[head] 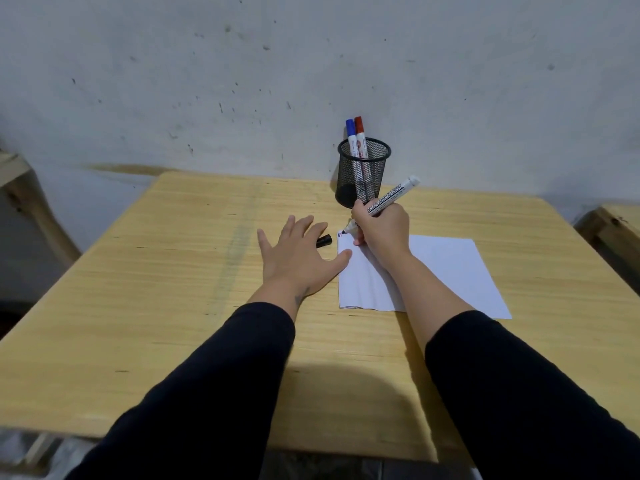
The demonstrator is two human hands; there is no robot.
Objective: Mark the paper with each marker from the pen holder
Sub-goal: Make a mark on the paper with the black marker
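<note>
A white sheet of paper point(446, 271) lies on the wooden table point(173, 306), right of centre. My right hand point(381, 233) grips an uncapped black marker point(388, 199), with its tip touching the paper's far left corner beside small red and blue marks point(343, 233). My left hand point(298, 254) rests flat on the table, fingers spread, thumb on the paper's left edge. The black cap point(324, 241) lies by the left fingertips. Behind stands a black mesh pen holder point(362, 178) with a blue marker point(352, 138) and a red marker point(361, 136) in it.
The table's far edge meets a stained white wall point(311, 81). Wooden furniture pieces stand beside the table at the left point(20, 188) and at the right point(613, 230). The pen holder stands just behind my right hand.
</note>
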